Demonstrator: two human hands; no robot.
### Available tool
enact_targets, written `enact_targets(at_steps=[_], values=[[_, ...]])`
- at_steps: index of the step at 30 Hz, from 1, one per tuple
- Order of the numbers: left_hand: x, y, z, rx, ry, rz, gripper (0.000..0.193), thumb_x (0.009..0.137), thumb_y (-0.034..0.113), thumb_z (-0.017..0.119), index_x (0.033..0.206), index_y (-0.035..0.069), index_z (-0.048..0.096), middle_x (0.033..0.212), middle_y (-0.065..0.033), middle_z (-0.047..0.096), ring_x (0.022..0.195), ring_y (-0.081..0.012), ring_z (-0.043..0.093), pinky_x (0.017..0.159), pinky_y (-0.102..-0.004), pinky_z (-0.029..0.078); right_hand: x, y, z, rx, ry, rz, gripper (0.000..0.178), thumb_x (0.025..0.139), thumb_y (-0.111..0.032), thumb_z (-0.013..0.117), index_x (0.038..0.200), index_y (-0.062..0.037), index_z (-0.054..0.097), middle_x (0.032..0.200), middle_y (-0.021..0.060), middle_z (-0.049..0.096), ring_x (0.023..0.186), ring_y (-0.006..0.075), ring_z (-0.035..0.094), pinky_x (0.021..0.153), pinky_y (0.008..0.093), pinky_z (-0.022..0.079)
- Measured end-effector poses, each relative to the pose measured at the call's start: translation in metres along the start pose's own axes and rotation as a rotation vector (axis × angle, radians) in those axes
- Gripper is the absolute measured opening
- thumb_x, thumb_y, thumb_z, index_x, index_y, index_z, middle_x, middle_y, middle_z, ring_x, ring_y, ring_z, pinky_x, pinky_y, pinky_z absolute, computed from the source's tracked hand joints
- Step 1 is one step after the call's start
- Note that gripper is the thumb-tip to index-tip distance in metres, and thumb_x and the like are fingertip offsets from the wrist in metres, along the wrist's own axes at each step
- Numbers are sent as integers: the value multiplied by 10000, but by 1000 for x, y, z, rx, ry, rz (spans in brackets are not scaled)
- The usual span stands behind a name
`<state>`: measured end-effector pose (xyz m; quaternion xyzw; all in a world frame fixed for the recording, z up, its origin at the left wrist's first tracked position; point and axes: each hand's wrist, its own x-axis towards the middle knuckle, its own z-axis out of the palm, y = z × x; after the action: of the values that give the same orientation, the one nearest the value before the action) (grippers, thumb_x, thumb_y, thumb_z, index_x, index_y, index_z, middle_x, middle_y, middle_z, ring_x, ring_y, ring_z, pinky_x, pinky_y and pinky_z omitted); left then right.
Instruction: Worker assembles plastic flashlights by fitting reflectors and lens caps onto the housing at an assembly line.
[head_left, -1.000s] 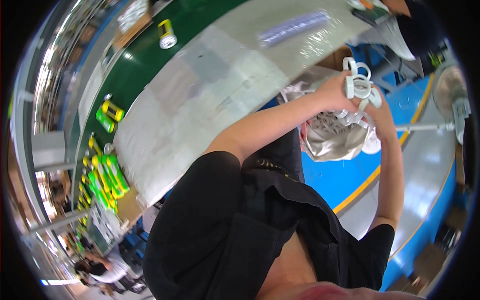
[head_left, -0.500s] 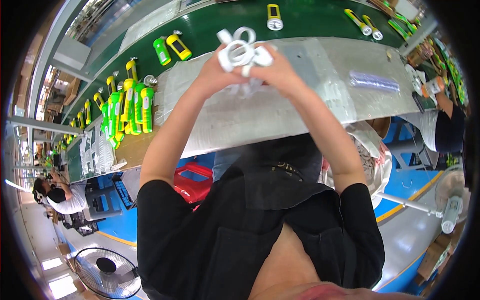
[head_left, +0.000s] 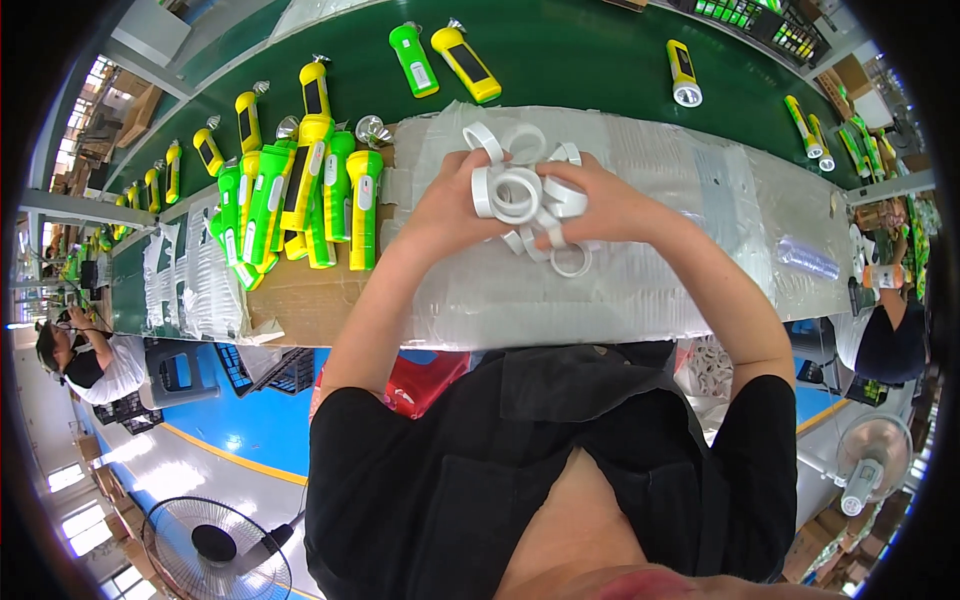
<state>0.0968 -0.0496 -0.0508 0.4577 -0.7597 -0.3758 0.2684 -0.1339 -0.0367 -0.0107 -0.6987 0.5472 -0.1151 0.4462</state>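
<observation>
Several white plastic rings (head_left: pixel 516 196) are bunched between my two hands above the plastic-covered work surface (head_left: pixel 620 300). My left hand (head_left: pixel 450 212) curls around the left side of the bunch, fingers behind the rings. From the right, my right hand (head_left: pixel 605 205) closes on the other side, its thumb and fingers against several rings. A few rings hang or lie lower, under the right thumb, and I cannot tell whether they touch the surface. To the left of my left hand is a heap of green and yellow flashlights (head_left: pixel 285 200), partly on bare cardboard (head_left: pixel 300 310).
A green conveyor belt (head_left: pixel 580 60) runs behind, carrying a green flashlight (head_left: pixel 414 62), yellow flashlights (head_left: pixel 466 66) and others. A clear plastic roll (head_left: pixel 808 258) lies at the right. Below are a red stool (head_left: pixel 425 380) and a fan (head_left: pixel 215 545). Other people sit at both sides.
My hands have come lower and nearer with the white rings, which now spread out between them. The whole view has shifted, bringing the flashlight heap closer to the middle.
</observation>
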Motion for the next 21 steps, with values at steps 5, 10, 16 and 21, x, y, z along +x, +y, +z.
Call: enact_targets(at_steps=[5,10,16,21], values=[[-3,6,-26,29,-80,-4,791,610,211,850,1319,229,500,1326,-170,417,1158,-363,538,941,-421,481,2,-6,-23,-241,-159,-120,917,566,-333,857,1389,-191,478,1411,207,343,1297,378,392,1073,425,354],[-6,-7,-36,90,-95,27,843,571,282,884,1318,224,498,1415,-229,341,1183,-414,510,955,-423,471,0,-20,-32,-278,-224,-81,778,631,-272,843,1344,-205,538,1523,207,234,1344,365,371,1073,409,352],[-8,-12,-43,177,-147,86,900,513,322,903,1304,153,510,1486,-207,274,1292,-399,414,1015,-432,425,14,-5,-30,-241,72,-382,497,803,-262,742,1267,-154,601,1463,196,376,1354,335,372,1059,404,361],[-10,-6,-41,215,-162,118,1045,482,327,903,1381,145,402,1486,-188,301,1307,-381,403,1040,-423,401,35,16,-15,-178,10,-201,484,908,-325,619,1297,-46,543,1286,150,564,1203,270,529,993,354,414]])
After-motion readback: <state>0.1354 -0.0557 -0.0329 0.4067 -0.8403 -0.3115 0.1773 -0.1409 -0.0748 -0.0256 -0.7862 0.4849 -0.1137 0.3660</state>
